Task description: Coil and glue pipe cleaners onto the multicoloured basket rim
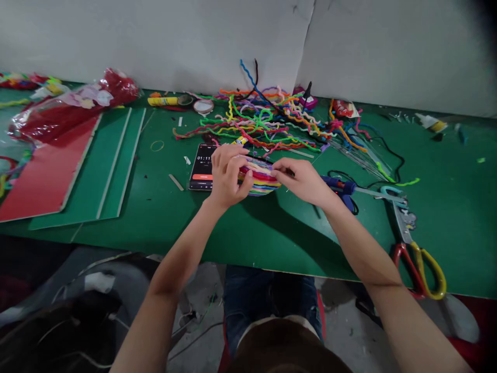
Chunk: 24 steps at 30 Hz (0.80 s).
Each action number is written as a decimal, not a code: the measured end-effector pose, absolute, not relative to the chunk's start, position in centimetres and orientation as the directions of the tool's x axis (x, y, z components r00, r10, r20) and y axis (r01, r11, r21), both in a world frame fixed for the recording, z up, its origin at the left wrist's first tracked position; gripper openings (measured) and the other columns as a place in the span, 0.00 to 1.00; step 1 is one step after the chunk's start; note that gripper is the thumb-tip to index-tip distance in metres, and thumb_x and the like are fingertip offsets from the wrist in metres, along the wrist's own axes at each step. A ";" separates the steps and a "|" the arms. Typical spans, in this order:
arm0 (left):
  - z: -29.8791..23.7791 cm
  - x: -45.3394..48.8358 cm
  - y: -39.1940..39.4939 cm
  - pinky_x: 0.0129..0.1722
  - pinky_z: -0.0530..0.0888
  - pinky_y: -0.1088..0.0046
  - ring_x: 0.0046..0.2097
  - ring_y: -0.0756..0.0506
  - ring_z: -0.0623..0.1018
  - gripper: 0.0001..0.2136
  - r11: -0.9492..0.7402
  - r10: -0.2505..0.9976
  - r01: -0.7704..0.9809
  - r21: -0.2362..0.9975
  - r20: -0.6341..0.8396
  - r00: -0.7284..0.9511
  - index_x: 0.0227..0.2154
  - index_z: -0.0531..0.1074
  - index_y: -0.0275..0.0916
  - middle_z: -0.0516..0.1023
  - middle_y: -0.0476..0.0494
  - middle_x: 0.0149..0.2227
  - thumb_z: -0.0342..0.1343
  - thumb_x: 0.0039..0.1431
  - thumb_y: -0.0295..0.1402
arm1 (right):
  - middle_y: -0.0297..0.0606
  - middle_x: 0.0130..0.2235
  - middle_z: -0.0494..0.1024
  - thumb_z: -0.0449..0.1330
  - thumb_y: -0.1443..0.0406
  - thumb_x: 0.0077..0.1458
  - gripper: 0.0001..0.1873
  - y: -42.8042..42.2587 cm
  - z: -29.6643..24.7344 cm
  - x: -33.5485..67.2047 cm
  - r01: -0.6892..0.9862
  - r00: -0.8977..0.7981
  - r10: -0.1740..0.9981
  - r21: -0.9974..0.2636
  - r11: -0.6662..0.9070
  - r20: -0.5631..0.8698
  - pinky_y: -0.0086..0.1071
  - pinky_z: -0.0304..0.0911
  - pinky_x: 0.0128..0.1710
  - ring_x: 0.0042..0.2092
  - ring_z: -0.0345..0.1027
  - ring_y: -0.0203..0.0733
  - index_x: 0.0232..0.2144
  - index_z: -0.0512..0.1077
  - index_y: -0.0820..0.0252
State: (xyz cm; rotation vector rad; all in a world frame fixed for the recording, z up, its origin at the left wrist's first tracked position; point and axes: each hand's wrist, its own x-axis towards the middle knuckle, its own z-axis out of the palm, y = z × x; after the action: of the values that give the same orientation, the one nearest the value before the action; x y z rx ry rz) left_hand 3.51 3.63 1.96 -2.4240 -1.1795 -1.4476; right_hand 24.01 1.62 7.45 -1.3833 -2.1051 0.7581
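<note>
Between my hands is a rounded piece covered in rows of multicoloured pipe cleaners (261, 182), held a little above the green table. My left hand (230, 176) grips its left end, fingers over the top and thumb at the front. At its right end my right hand (297, 176) has thumb and fingertips pinched together on the striped edge; whether a loose strand is between them is too small to tell. Behind my left hand lies a phone (201, 165) with a running timer, partly covered by that hand.
A heap of loose pipe cleaners (267, 122) lies behind my hands. To the right are a blue glue gun (341, 187) and scissors (407, 243) with red and yellow handles. Red (46, 171) and green boards (112, 171) and a plastic-wrapped bundle (73, 111) lie left.
</note>
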 end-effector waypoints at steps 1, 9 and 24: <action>1.9 3.6 3.6 0.55 0.64 0.51 0.53 0.38 0.71 0.08 -0.689 0.584 0.660 0.299 0.769 0.262 0.38 0.59 0.44 0.72 0.40 0.47 0.48 0.58 0.39 | 0.33 0.26 0.73 0.54 0.62 0.57 0.10 1.6 7.5 23.9 0.651 -0.354 0.930 -0.686 0.324 0.103 0.30 0.47 0.28 0.28 0.59 0.34 0.33 0.73 0.60; 1.9 4.2 3.3 0.54 0.67 0.54 0.54 0.39 0.70 0.12 -0.682 0.614 0.649 0.338 0.747 0.256 0.41 0.55 0.44 0.70 0.37 0.49 0.51 0.59 0.39 | 0.33 0.27 0.73 0.54 0.61 0.57 0.10 1.6 7.7 23.5 0.661 -0.338 0.936 -0.682 0.311 0.098 0.30 0.47 0.29 0.29 0.59 0.34 0.33 0.73 0.60; 2.1 4.5 3.0 0.53 0.66 0.50 0.55 0.36 0.69 0.18 -0.636 0.666 0.692 0.340 0.695 0.271 0.38 0.55 0.42 0.68 0.34 0.50 0.56 0.57 0.48 | 0.33 0.26 0.73 0.54 0.63 0.56 0.10 1.3 7.7 23.1 0.649 -0.332 0.938 -0.697 0.304 0.100 0.29 0.47 0.28 0.28 0.59 0.34 0.33 0.74 0.60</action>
State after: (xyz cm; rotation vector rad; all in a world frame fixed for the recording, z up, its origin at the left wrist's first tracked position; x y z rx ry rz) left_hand 4.54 3.01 2.12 -2.4795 -1.3258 -1.3311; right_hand 23.07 1.30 7.66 -1.4067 -2.0785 0.7648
